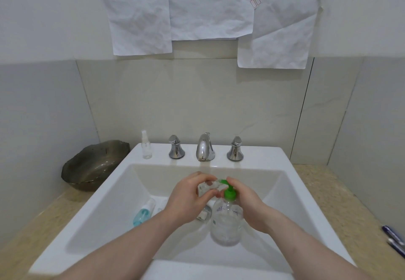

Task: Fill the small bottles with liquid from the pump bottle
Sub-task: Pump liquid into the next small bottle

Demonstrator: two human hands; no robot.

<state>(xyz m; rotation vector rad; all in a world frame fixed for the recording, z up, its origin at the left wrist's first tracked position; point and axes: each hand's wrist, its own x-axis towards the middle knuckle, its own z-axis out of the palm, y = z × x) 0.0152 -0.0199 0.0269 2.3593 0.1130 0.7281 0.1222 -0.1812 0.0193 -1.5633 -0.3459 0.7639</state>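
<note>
Sink (105, 194): left hand (186, 196) grips small bottle (206, 188) (clear); right hand (245, 205) grips pump bottle (226, 222).

At a white sink (92, 220): 1 pump bottle (226, 222), 3 small bottles (146, 146) (143, 213) (206, 188), 2 hands (189, 196) (245, 201), 2 tap handles (176, 148) (235, 149), 1 spout (205, 148), 1 bowl (92, 168), 2 pens (393, 234) (396, 247), 3 paper sheets (140, 12) (210, 5) (282, 21).

A beige speckled worktop (341, 194) carries a white sink (295, 183). At far left on the worktop sits a dark glass bowl (92, 168); at near right lie two pens (394, 239).
</note>
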